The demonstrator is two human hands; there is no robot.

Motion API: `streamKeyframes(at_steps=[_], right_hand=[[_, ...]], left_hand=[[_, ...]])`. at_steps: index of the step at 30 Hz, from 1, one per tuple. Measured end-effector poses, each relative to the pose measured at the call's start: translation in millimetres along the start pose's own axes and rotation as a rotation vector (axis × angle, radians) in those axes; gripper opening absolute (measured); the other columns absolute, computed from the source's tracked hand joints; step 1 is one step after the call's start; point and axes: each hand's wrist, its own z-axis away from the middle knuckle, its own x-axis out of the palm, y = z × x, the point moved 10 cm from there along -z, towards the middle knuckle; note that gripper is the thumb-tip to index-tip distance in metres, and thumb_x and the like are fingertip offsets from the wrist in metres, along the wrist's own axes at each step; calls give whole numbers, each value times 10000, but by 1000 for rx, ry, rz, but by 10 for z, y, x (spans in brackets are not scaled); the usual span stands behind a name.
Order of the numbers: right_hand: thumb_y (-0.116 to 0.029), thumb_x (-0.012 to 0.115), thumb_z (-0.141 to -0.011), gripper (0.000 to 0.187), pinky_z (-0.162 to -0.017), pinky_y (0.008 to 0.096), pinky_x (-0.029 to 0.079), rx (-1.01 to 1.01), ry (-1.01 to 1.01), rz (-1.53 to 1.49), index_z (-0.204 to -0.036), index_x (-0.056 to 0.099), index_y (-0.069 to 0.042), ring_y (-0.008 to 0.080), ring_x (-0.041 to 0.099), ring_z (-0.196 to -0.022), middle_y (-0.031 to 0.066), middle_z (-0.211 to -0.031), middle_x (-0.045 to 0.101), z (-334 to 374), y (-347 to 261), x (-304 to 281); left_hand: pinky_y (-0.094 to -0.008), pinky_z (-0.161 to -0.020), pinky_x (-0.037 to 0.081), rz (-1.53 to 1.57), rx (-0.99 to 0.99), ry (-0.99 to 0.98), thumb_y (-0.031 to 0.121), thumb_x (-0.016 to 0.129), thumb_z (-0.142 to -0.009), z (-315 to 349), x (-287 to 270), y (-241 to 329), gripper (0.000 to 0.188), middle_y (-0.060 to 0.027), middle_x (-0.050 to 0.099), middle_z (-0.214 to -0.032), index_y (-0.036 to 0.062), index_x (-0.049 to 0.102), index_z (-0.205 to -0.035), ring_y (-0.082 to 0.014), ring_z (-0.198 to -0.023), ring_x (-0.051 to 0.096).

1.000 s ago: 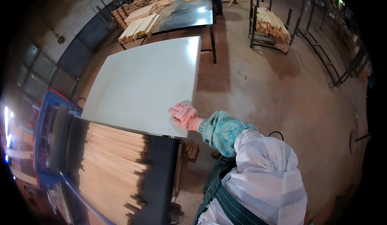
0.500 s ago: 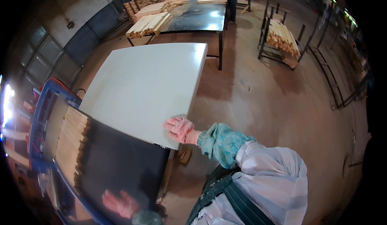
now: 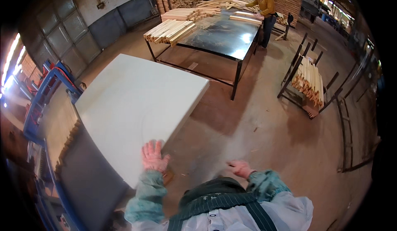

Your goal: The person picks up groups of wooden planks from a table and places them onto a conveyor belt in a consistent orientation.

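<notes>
My left hand, in a pinkish glove, lies with its fingers spread at the near right edge of a large white tabletop. Nothing is gripped in it. My right hand, gloved alike, hangs in the air over the floor, right of the tabletop and apart from it. Its fingers reach leftward, seen nearly edge-on, and no object shows in them. Left of the white surface, a row of wooden strips lies along a dark bed in a blue-framed machine.
Ahead stands a metal-topped table with stacked wood strips. A person in a yellow top works at its far side. To the right, a metal rack holds wooden sticks; another frame lies farther right.
My right hand has left the white tabletop and moved right, over the floor. My left hand has come from above the dark bed to the tabletop's edge. The view has turned.
</notes>
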Motion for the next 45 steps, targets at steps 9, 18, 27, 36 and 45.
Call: streamKeyframes(at_steps=[9,18,27,36,45], right_hand=[[-411,592,-826,505,-956,354,437,625,481,-396,-1213,601,-87,303,590,-1098,154,-1174,627,828,2277,-1313],[-313,625,-857,496,-990,316,416,389,224,-642,-1254,568,-21,230,555,-1162,132,-1242,602,-1231,1489,-1864],[-282,630,-846,491,-948,296,448,402,313,-311,-1251,566,-12,200,597,-1093,141,-1162,644,-2388,2071,-3383],[-353,591,-863,451,-825,279,506,432,-34,-260,-1231,603,-92,188,642,-903,111,-1079,666,-3664,2783,-3371],[-311,634,-833,491,-990,294,419,109,-44,-358,-1224,585,-18,226,564,-1159,135,-1232,608,-5413,2511,-4674]], left_hand=[[-459,-1166,17,-187,-32,-194,596,642,-732,-1488,117,885,990,-149,123,-1551,178,172,-1495,-329,-1437,57],[-476,-1162,22,-170,305,-150,636,574,-770,-3093,228,2228,897,-141,176,-1540,190,245,-1475,-315,-1439,76],[-375,-1068,267,-83,75,-557,594,466,-857,-3988,480,2554,560,-57,613,-1210,201,591,-1236,-266,-1171,474],[-454,-1170,41,-109,-322,-183,498,593,-804,-4512,200,1974,725,-114,254,-1517,158,389,-1411,-300,-1422,146],[-437,-1166,76,-92,-1028,-25,378,652,-746,-4323,83,1291,882,-175,185,-1528,144,218,-1478,-329,-1418,147]])
